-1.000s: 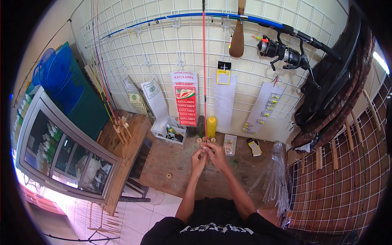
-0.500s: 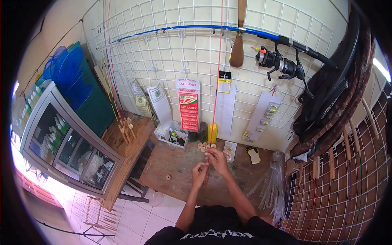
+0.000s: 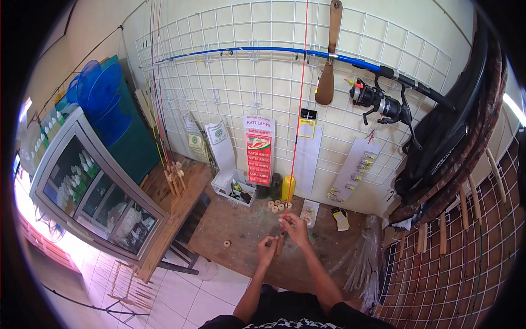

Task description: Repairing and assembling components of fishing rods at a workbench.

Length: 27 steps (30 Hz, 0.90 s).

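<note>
My right hand (image 3: 296, 229) pinches a thin red fishing rod (image 3: 296, 140) near its lower end, above the table. The rod rises almost upright past the wall grid and out of the top of the picture. Lower and to the left, my left hand (image 3: 266, 251) is closed, with a small dark bit showing at its fingertips that I cannot make out. A short brown wooden handle (image 3: 279, 245) shows beside its fingers, below the rod's dark end; whether the two touch is unclear. Several round cork rings (image 3: 275, 209) lie beyond my hands, and one cork ring (image 3: 227, 243) lies apart at the left.
Behind the corks stand a yellow bottle (image 3: 288, 188) and a white box (image 3: 235, 194) of small items. Clear plastic sleeves (image 3: 366, 257) hang over the table's right side. A blue rod with reel (image 3: 378, 101) hangs on the white grid. A glass cabinet (image 3: 98, 186) stands left.
The view has shifted, so the scene sits lower. My hands are a little farther apart, and the rod's lower end now shows more plainly below my right fingers.
</note>
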Each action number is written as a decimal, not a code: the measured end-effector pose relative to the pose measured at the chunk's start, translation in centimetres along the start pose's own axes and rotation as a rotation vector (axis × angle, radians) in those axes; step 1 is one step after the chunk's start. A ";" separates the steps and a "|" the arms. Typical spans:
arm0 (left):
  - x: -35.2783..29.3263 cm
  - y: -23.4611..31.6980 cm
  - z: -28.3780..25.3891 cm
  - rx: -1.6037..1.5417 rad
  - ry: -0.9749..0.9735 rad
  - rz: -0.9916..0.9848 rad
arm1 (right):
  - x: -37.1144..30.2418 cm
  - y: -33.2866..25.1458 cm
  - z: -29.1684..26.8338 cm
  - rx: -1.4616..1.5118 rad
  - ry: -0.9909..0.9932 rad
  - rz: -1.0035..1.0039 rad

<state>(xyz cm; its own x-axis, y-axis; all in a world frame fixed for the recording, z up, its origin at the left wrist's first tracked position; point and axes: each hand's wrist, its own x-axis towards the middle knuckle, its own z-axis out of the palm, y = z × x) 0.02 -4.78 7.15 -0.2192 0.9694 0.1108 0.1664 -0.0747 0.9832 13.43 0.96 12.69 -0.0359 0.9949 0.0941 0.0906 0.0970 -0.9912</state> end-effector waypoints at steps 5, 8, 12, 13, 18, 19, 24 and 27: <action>-0.1 -1.2 -1.1 -0.010 -0.063 -0.067 | -1.9 -0.1 0.8 -0.038 0.041 -0.047; 0.4 -1.2 -1.9 -0.019 -0.161 -0.093 | -2.6 0.4 1.5 -0.006 0.150 -0.019; 1.0 -3.3 -2.6 -0.041 -0.319 -0.151 | -2.4 1.4 2.9 -0.095 0.268 -0.005; 1.0 -3.3 -2.7 -0.036 -0.337 -0.165 | -2.3 1.4 3.2 -0.125 0.293 -0.018; 2.9 -4.9 -3.9 -0.114 -0.478 -0.015 | -1.3 -0.8 5.4 -0.157 0.335 0.026; 3.4 -5.1 -4.3 -0.111 -0.490 -0.023 | -1.2 -0.6 5.5 -0.104 0.352 0.018; 4.8 -5.6 -5.6 -0.137 -0.596 -0.095 | -0.5 -0.3 6.3 -0.043 0.434 -0.038; 6.1 -5.5 -6.1 -0.104 -0.668 -0.107 | -0.1 -0.1 6.2 -0.043 0.441 0.003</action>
<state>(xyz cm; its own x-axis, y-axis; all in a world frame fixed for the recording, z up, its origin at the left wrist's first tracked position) -8.10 0.09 3.32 0.4165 0.9066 -0.0675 0.0758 0.0394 0.9963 7.24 0.63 12.24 0.3917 0.9106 0.1318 0.1322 0.0860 -0.9875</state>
